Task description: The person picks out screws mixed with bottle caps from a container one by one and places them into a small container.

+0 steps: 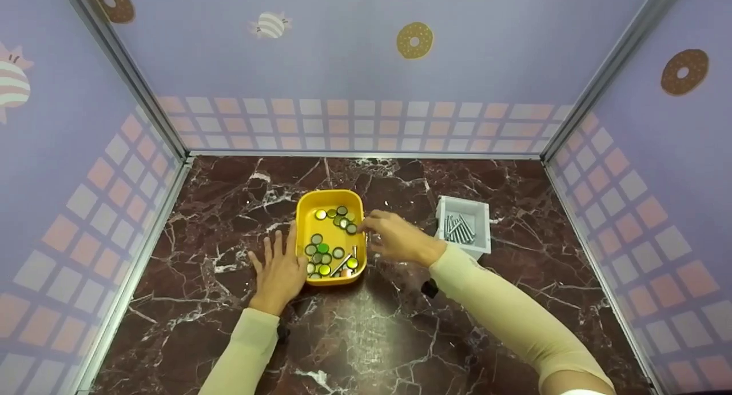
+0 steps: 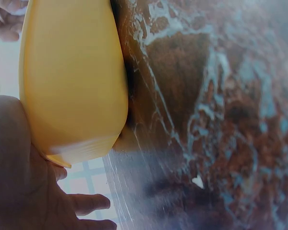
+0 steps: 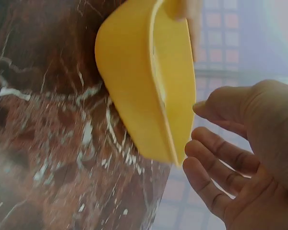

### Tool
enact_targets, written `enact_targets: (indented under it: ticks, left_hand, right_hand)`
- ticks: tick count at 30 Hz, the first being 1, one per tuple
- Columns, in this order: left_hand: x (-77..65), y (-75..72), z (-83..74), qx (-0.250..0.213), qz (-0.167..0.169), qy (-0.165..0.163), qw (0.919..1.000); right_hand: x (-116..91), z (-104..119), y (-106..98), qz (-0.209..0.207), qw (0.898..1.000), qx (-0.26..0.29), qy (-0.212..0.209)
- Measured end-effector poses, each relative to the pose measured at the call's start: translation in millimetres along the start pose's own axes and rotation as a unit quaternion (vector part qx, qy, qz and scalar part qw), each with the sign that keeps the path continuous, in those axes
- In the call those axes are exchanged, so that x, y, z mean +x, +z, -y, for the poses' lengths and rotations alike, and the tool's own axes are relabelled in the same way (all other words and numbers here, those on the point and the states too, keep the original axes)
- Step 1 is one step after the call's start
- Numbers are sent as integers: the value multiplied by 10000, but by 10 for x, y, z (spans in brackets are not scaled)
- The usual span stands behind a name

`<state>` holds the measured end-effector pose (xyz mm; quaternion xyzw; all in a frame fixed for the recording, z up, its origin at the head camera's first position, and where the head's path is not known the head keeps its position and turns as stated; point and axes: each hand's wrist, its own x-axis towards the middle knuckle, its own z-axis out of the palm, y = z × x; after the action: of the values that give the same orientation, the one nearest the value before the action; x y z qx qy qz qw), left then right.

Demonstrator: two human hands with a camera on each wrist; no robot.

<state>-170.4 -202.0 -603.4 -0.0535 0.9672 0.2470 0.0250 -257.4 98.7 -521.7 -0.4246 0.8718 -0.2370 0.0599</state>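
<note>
A yellow plastic bin (image 1: 306, 226) stands in front of me, with several bottle caps (image 1: 323, 248) and a few metal bolts (image 1: 341, 264) inside. My left hand (image 1: 280, 272) rests against its left side, fingers spread and the thumb at the rim. The left wrist view shows that palm close beside the yellow wall. Over the right rim reaches my right hand (image 1: 400, 238), its fingers loosely bent near the caps. In the right wrist view nothing shows between its thumb and fingers.
A small white box (image 1: 480, 248) holding several bolts (image 1: 459, 230) stands to the right, beyond the right wrist. Dark red marbled tabletop (image 1: 366, 326) lies under everything. Patterned purple panels (image 1: 343, 69) wall off the back and both sides.
</note>
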Motion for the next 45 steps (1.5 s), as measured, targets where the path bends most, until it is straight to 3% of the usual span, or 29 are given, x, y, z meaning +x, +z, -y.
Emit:
enact_targets:
  ticks: [10,17,24,33,41,45]
  left_hand:
    - [-69,54,6,9,-35,57,10000]
    - [-91,97,33,56,-14,13,10000]
    - [-100,93,45,57,6,-3,10000]
    - [-60,50,37,-5,-76,16,10000]
    - [-24,22,21,-39,-113,61,9999]
    - [-14,9,8,-62,-124,63,9999]
  right_hand:
    - [342,277,334,1158,9889,-727,-588]
    - [551,405,501,1807,9691,-1535,-683]
    - [741,485,663,2355,9499,-1884,-824]
    - [916,586,688,2998,9192,-2503,-508]
    - [943,600,659,3167,9125,-2589,-80]
    - [925,617,638,3108,9040,-2935,80]
